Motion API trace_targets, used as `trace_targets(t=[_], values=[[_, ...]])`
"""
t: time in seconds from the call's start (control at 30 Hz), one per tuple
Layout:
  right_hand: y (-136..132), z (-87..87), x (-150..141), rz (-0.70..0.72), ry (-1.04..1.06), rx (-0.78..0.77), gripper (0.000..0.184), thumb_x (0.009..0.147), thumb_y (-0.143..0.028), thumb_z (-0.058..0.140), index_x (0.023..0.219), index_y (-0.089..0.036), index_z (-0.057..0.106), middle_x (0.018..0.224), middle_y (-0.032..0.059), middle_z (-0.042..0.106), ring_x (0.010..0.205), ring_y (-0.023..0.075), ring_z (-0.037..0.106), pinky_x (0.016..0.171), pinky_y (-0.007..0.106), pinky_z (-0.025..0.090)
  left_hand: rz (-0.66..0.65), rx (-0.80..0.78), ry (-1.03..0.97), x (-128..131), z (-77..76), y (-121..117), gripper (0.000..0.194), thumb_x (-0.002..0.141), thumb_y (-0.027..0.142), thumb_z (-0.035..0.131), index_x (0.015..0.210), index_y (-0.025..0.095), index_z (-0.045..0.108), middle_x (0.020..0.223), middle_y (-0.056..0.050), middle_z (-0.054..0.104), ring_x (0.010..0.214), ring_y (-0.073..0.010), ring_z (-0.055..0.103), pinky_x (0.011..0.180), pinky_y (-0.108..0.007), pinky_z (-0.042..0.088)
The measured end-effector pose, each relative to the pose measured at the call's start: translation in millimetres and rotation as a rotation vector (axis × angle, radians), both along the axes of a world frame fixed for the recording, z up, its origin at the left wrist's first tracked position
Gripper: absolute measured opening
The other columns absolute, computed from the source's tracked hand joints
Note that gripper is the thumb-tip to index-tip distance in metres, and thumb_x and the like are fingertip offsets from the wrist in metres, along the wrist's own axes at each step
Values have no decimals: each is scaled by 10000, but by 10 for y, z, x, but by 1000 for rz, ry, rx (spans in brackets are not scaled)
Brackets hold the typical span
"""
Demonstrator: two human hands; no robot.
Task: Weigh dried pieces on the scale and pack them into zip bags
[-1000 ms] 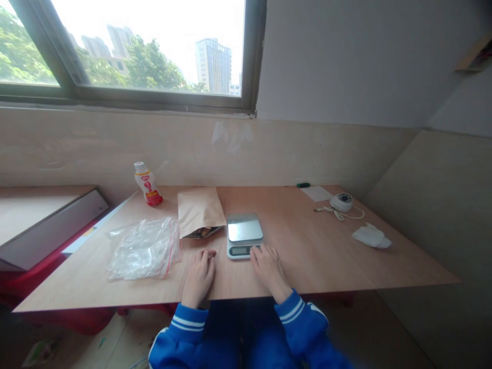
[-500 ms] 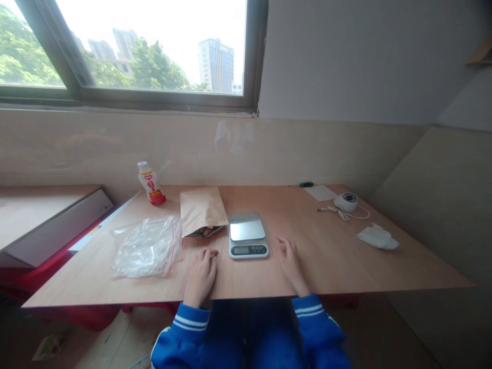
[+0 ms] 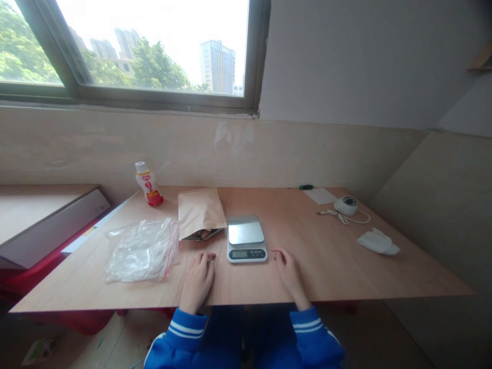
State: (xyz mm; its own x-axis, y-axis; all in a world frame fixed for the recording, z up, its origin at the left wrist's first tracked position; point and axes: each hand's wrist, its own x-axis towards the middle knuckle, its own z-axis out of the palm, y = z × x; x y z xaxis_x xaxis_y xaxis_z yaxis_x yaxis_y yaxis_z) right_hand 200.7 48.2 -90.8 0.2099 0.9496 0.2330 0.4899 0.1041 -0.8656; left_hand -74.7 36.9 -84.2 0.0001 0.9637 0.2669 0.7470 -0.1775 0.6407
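Observation:
A digital kitchen scale [image 3: 246, 233] with a silver plate stands in front of me, its display facing me. My left hand [image 3: 198, 277] rests on the table left of the scale, fingers loosely bent and holding nothing. Just beyond it lies a brown paper pouch [image 3: 202, 209], its mouth partly open towards me, with brown contents I cannot make out. Close by the scale's lower right corner is my right hand [image 3: 288, 271], empty, with its fingers slightly curled. Whether its fingertips touch the scale is unclear.
Clear zip bags [image 3: 140, 251] lie at the left, below a red and white bottle [image 3: 149, 184]. Towards the right are a white dome camera [image 3: 346, 205] with its cable, white paper [image 3: 320, 196], a green-handled tool [image 3: 306, 187] and a crumpled white wrapper [image 3: 377, 242] on the wooden table [image 3: 326, 271].
My right hand has moved left, nearer to the scale. The left hand stays about where it was, and the whole view has shifted slightly.

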Motion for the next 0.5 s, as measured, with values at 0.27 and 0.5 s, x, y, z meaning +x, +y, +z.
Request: trace_targets(t=[0.27, 0.5], values=[[-17, 20, 22, 32, 93, -26, 341, 867, -389, 387, 883, -167, 646, 731, 52, 623, 698, 214, 593, 665, 314, 465, 179, -56, -296, 23, -44, 164, 290, 819, 355, 425, 1035, 170, 486, 898, -74, 611, 808, -235, 633, 786, -437, 499], [-6, -10, 26, 49, 28, -35, 337, 873, -378, 374, 892, -179, 645, 745, 53, 618, 748, 226, 589, 704, 324, 453, 311, -103, -120, 64, 132, 414, 604, 852, 352, 422, 1326, 24, 242, 1035, -186, 636, 1028, -286, 617, 849, -421, 471]])
